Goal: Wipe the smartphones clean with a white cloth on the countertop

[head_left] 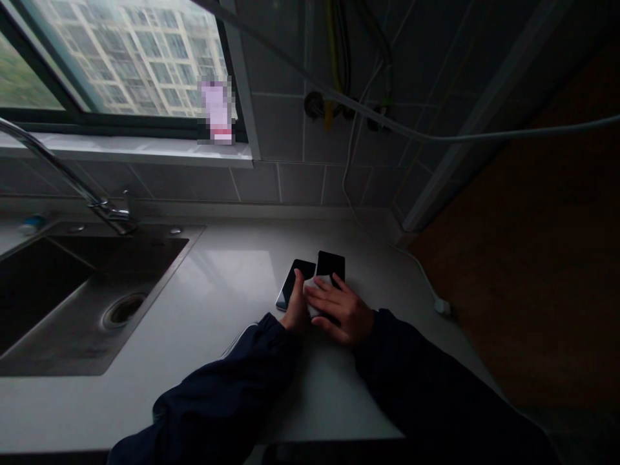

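Note:
Two black-screened phones are at the middle of the counter. My left hand point(295, 307) grips the right-hand phone point(332, 263) by its left edge; the thumb points up and the other fingers are hidden. My right hand point(341, 310) lies across the screen of that phone, its fingers pressing a white tissue or cloth point(310, 284) against the glass. The second phone point(289, 289), with a silver edge, lies on the counter just left of my left hand, partly covered by it.
A steel sink point(159, 271) with a chrome faucet point(113, 216) lies to the left. A white cable point(416, 258) runs down the wall to a plug point(442, 307) near the counter's right edge. Another cable point(465, 137) hangs across above. A blurred-out pink item point(217, 113) stands on the windowsill.

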{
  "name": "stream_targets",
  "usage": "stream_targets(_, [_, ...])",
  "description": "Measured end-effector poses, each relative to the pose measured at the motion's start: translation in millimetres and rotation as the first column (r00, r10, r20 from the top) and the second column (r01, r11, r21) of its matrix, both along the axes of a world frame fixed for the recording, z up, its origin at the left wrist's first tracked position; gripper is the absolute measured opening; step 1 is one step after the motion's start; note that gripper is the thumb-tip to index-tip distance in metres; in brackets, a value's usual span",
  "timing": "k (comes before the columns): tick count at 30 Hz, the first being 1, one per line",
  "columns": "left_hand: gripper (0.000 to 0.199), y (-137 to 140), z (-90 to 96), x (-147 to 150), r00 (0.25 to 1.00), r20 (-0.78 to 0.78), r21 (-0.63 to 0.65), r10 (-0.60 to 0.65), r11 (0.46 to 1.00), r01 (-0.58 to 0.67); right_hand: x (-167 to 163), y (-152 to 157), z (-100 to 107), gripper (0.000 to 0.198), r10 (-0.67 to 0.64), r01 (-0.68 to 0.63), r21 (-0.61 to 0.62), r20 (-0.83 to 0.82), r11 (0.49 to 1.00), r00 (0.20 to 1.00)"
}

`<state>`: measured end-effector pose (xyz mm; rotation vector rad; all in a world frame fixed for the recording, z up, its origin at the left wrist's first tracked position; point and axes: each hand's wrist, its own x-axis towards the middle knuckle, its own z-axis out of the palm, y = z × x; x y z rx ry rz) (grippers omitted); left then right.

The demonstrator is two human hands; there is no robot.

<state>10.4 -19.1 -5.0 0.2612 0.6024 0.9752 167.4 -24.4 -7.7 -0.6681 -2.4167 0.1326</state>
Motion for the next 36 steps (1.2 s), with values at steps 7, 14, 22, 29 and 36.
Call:
stream_targets(7, [0.092, 1.8, 2.8, -1.8, 0.993, 0.118, 0.008, 0.008, 1.000, -0.009, 3.7, 4.8, -3.0, 0.047, 0.118, -0.122, 0.032, 0.116, 0.992, 0.986])
stream_targets(14, [0.083, 4.2, 3.8, -2.6, 0.996, 0.071, 0.036, 0.059, 0.997, -0.061, 5.9, 8.1, -5.2, 0.037, 0.162, -0.161, 0.093, -0.010, 0.983, 0.987])
stream_targets(22, [0.064, 0.6, 4.1, 2.2, 0.988, -0.124, 0.189, 0.092, 0.980, -0.068, 0.5, -8.2, 18.8, 0.022, -0.477, 0.294, -0.402, -0.501, 0.867, 0.722])
stream_targets(29, [0.062, -5.8, 13.7, 5.5, 0.995, -0.091, 0.136, 0.033, 0.990, -0.020, 9.5, 27.1, 6.3, 0.039, -0.780, 0.053, -0.809, -0.545, 0.586, 0.308])
stream_targets(36, [0.050, 0.2, -4.4, 8.3, 0.982, -0.146, 0.262, 0.123, 0.962, -0.082, 8.6, 33.2, -9.2, 0.045, -0.813, -0.053, -0.890, -0.438, 0.454, 0.383])
